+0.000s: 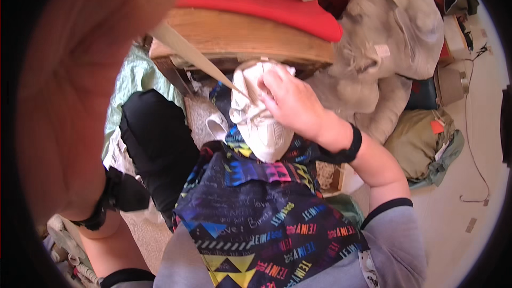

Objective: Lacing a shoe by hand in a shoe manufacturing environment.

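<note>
An off-white canvas shoe rests over my lap with its toe toward me, on the dark printed apron. My right hand is closed at its upper part, fingers bent against the opening and lacing. From the lacing a flat beige shoelace runs taut up and left to my left hand. That hand is raised very near the camera, large and blurred. The lace disappears behind it, and its fingertips are out of sight.
Ahead stands a wooden bench with red cloth and a beige fabric bundle on it. Large pale sacks and an olive bag lie to the right. Another white shoe is on the floor. A black padded object is at left.
</note>
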The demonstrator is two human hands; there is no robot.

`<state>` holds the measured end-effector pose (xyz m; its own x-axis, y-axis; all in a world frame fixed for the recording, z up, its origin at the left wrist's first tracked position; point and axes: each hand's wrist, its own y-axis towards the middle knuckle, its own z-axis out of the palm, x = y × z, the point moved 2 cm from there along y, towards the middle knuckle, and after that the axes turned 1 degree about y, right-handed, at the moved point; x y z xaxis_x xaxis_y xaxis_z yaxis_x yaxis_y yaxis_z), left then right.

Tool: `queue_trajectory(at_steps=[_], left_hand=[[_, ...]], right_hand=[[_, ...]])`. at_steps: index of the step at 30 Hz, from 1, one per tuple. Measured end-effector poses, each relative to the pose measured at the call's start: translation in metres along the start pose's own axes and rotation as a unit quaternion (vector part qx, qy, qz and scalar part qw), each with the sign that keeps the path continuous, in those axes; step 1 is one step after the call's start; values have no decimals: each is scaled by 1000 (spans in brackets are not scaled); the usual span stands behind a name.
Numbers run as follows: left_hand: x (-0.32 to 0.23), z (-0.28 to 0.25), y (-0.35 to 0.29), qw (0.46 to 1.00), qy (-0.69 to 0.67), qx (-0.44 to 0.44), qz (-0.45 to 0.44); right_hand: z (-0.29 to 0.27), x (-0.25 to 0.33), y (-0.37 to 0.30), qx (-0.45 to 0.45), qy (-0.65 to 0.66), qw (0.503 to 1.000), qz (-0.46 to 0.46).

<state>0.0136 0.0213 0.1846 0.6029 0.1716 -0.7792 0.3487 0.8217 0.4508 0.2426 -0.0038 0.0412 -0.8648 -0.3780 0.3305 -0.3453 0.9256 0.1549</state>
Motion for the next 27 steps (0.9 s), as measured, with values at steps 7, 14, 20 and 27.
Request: queue_trajectory(at_steps=[7, 14, 20, 27], left_hand=[[-2, 11, -3, 997, 73, 2, 0], [-7, 7, -10, 988, 151, 10, 18], [-12, -4, -17, 976, 215, 16, 37], [-21, -17, -20, 951, 302, 11, 61]], right_hand=[[10, 4, -6, -11, 7, 1000, -6], [11, -1, -7, -27, 8, 999, -29], [9, -1, -8, -12, 10, 1000, -25], [9, 7, -4, -8, 16, 999, -28]])
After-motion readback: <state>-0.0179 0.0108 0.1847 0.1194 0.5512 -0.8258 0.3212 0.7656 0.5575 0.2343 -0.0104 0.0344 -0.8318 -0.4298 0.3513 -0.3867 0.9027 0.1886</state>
